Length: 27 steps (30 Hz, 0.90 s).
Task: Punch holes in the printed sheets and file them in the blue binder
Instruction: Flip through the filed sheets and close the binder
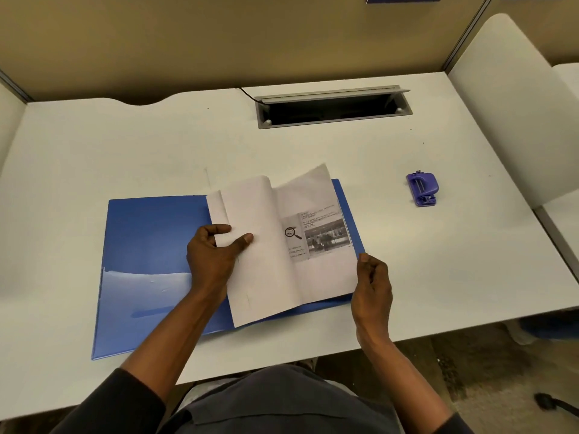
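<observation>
The blue binder (pixel 147 245) lies open on the white desk (pixel 125 151), its left inner cover bare. White printed sheets (pixel 313 270) lie on its right half. The top sheets (pixel 250 208) curl up and over toward the spine, exposing a page with text and a grey photo. My left hand (pixel 213 255) pinches the lifted sheets near their left edge, thumb on top. My right hand (pixel 372 286) rests at the lower right corner of the pages, fingers curled at the paper's edge. A purple hole punch (pixel 422 188) stands apart on the desk at the right.
A grey cable tray (pixel 332 109) with its lid raised is set into the desk at the back, a black cord beside it. Beige partition walls enclose the desk. A white chair back (pixel 507 104) stands at the right.
</observation>
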Available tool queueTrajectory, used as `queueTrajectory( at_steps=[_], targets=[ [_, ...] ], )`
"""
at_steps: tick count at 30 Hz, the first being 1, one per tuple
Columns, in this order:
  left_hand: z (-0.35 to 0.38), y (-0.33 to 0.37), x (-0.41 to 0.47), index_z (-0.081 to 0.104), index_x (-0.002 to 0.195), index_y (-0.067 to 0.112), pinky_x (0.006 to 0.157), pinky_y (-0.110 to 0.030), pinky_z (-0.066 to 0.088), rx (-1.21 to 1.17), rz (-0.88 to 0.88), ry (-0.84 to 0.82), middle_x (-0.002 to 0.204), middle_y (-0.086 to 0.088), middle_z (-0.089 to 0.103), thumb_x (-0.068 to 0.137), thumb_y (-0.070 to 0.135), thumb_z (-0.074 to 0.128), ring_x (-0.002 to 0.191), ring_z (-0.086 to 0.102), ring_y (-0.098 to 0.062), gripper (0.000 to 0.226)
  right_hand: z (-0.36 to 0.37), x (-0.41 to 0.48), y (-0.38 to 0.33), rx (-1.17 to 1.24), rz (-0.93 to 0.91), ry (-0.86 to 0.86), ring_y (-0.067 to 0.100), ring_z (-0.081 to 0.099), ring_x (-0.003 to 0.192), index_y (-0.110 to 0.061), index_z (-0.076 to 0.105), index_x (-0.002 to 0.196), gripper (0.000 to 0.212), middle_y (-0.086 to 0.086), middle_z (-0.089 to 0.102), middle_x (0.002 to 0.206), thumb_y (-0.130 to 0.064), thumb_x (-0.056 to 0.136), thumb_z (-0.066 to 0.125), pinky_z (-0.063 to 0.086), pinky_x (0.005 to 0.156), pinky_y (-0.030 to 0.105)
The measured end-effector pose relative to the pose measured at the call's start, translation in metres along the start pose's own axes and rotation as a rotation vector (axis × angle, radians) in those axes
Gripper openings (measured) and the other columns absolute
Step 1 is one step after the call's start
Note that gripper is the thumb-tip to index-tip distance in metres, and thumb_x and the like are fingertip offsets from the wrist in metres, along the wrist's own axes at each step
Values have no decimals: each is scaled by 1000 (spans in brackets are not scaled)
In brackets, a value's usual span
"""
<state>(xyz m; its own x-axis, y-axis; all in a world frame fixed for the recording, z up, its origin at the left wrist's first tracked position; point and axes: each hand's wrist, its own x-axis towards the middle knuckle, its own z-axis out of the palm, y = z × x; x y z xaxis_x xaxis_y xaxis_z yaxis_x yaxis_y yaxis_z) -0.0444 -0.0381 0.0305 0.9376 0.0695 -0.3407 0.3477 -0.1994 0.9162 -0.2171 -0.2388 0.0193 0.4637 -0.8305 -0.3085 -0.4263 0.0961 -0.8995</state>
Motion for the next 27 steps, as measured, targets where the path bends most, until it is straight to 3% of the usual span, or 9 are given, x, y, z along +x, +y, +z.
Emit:
queueTrajectory(
  at_steps=[4, 8, 10, 12, 14, 18, 21, 24, 27],
  targets=[
    [1, -1, 3, 73, 100, 18, 76, -28, 53, 34, 9, 15, 97, 4, 71, 67, 39, 98, 91, 67, -12, 47, 2, -1, 5, -6, 13, 7, 2, 58, 87, -22, 55, 117, 21, -15, 60, 98, -39, 107, 47, 43, 75, 14],
    [5, 1, 1, 81, 89, 11, 76, -21, 53, -98, -44, -38, 85, 6, 77, 92, 49, 75, 80, 66, -5, 39, 3, -1, 7, 5, 33, 15, 1, 57, 88, -24, 56, 115, 20, -16, 60, 98, -40, 108, 46, 41, 74, 13],
    [4, 2, 0, 83, 92, 15, 82, -17, 56, -118, -30, -72, 94, 7, 79, 99, 42, 68, 89, 71, -5, 32, 2, -1, 7, 6, 43, 20, 2, 57, 87, -24, 56, 114, 21, -15, 61, 97, -41, 108, 45, 42, 74, 13],
    [3, -1, 2, 82, 102, 17, 92, -25, 58, -77, 47, -129, 103, 4, 80, 98, 22, 73, 103, 74, -13, 11, 0, -1, 6, 17, 54, 29, 2, 57, 87, -24, 56, 112, 21, -14, 61, 97, -41, 108, 44, 42, 74, 14],
    [-1, -5, 3, 80, 112, 20, 95, -34, 59, -21, 111, -159, 108, 1, 80, 93, 10, 79, 103, 74, -18, 22, -1, 1, 5, 28, 60, 45, 1, 58, 87, -25, 56, 111, 21, -15, 61, 97, -42, 108, 44, 41, 75, 14],
    [-5, -8, 8, 70, 128, 37, 86, -41, 61, -21, 124, -89, 106, -15, 76, 82, 15, 90, 90, 67, -19, 55, -3, 4, 5, 48, 63, 65, 1, 59, 90, -28, 55, 112, 25, -15, 63, 101, -48, 106, 41, 42, 77, 14],
    [-4, -3, 6, 63, 139, 27, 91, -43, 62, -53, 57, 2, 106, -6, 80, 82, 18, 90, 99, 76, -24, 64, -4, 6, 8, 31, 71, 62, 6, 61, 95, -29, 54, 114, 35, -9, 64, 105, -57, 102, 37, 48, 83, 23],
    [-3, -1, 5, 67, 131, 18, 94, -50, 62, -70, 2, 21, 104, -6, 80, 85, 19, 88, 99, 76, -26, 51, -4, 7, 12, 19, 75, 52, 2, 59, 92, -26, 54, 115, 23, -13, 61, 102, -44, 108, 41, 44, 82, 20],
    [1, 2, 2, 77, 111, 13, 92, -48, 64, -80, 0, -48, 96, -1, 82, 89, 18, 83, 89, 77, -17, 23, -3, 7, 15, -4, 74, 46, 2, 58, 91, -24, 54, 115, 24, -15, 60, 101, -44, 108, 42, 42, 76, 17]
  ],
)
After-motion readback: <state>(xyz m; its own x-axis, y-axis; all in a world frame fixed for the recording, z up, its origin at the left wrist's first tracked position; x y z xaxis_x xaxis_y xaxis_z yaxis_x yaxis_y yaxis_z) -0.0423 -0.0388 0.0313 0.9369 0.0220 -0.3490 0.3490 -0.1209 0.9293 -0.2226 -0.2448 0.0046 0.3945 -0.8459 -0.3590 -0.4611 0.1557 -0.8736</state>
